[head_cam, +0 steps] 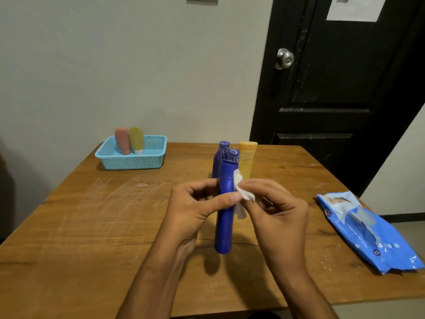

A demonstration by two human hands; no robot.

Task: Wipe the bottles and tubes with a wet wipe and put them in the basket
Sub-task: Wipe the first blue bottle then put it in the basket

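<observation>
Left hand (195,208) grips the blue bottle (224,215) upright above the table (92,226); right hand (273,210) pinches the wet wipe (242,192) vs its side. Risk: a damp bottle may slip, or swing into the 3 bottles (234,157) standing just behind. Basket (131,161) well apart, far left.

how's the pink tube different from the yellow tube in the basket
Colour: the pink tube is salmon pink, the yellow tube mustard yellow. Cap: the yellow tube's cap is white, while the pink tube's matches its body. Place: the pink tube stands left of the yellow tube. Both stand cap-down, side by side, in the blue basket, at about the same height.
</observation>
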